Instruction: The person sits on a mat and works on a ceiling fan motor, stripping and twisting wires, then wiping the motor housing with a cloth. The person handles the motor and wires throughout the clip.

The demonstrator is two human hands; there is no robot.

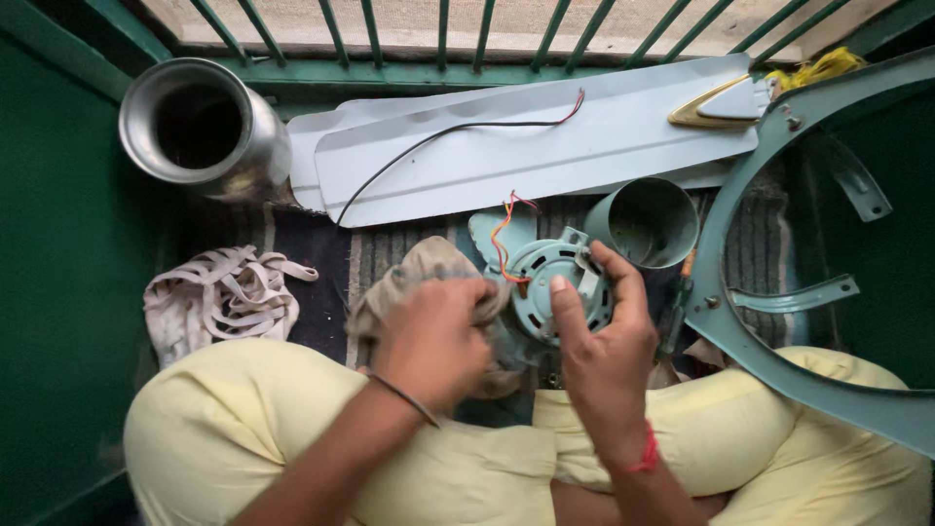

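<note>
My right hand [606, 341] grips a round pale green fan motor housing [553, 282] with red and orange wires coming off its top. Thumb and fingers wrap the housing's right edge. My left hand [435, 343] is closed on a crumpled beige-grey rag [419, 273], pressed against the left side of the motor. Both hands work above my lap in pale yellow trousers [243, 429].
Grey fan blades [545, 146] with a black cable lie ahead. A steel pot [200, 127] stands at far left, a knotted cloth [219, 297] below it. A green cylindrical cover [648, 222] and a curved green fan frame [769, 244] sit at right. Green railing bars run across the top.
</note>
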